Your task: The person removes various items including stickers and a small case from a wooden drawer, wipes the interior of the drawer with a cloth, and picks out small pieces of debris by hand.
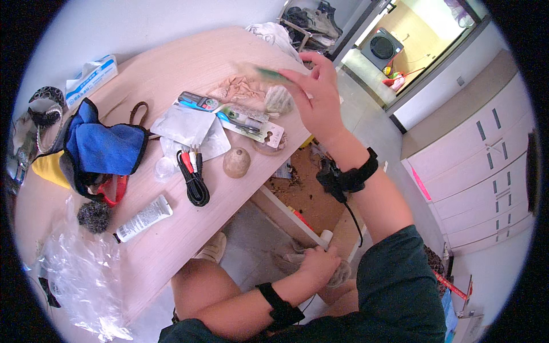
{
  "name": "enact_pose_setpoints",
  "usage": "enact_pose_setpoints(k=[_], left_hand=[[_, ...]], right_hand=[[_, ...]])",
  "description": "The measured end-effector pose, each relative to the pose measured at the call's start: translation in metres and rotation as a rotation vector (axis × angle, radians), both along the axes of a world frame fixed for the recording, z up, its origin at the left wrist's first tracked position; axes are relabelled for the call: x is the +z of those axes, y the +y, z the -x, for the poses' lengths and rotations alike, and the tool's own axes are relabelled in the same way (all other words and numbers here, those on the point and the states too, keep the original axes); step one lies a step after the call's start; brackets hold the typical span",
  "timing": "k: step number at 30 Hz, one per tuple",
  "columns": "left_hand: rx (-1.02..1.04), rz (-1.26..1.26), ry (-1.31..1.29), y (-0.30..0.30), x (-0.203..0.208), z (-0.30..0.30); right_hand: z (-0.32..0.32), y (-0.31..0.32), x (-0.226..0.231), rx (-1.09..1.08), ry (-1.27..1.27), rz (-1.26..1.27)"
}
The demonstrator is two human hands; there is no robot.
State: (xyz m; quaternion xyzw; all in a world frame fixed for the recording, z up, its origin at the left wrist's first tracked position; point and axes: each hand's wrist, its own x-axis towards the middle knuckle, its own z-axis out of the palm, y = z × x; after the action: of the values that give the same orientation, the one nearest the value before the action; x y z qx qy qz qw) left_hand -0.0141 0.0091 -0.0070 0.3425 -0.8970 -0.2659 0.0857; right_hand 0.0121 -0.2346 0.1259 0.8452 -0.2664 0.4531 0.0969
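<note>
My right hand is raised over the table's right end, fingers pinched on a thin green, partly see-through piece, smeared by motion. Beneath it lie a crumpled tan cloth or stocking and a balled clear wrapper. Low over my lap, my left hand is closed on a crumpled, see-through plastic bag that spreads out on both sides of the fingers. A white cylinder stands just beyond that hand, at the edge of an open drawer with dark bits scattered on its brown bottom.
On the table lie a packaged toothbrush, a coiled audio-video cable, a white tube, a round brown object, a scouring ball, blue cloth, a tissue pack and clear plastic. Cabinets stand right.
</note>
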Motion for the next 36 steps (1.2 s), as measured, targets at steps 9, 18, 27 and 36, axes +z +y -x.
enact_pose_setpoints(k=[9,18,27,36], left_hand=[[-0.019,0.001,-0.039,0.000,0.005,0.004],[0.006,-0.032,0.001,-0.005,0.010,-0.012],[0.577,-0.038,1.015,-0.061,0.051,-0.052],[0.923,-0.487,1.802,-0.082,0.048,-0.050]], right_hand=[[0.009,0.002,-0.006,0.122,0.305,0.340],[0.029,0.051,-0.010,0.279,0.067,-0.899],[0.144,0.164,-0.025,0.309,0.132,-1.147],[0.088,0.102,-0.028,0.305,0.005,-0.853]])
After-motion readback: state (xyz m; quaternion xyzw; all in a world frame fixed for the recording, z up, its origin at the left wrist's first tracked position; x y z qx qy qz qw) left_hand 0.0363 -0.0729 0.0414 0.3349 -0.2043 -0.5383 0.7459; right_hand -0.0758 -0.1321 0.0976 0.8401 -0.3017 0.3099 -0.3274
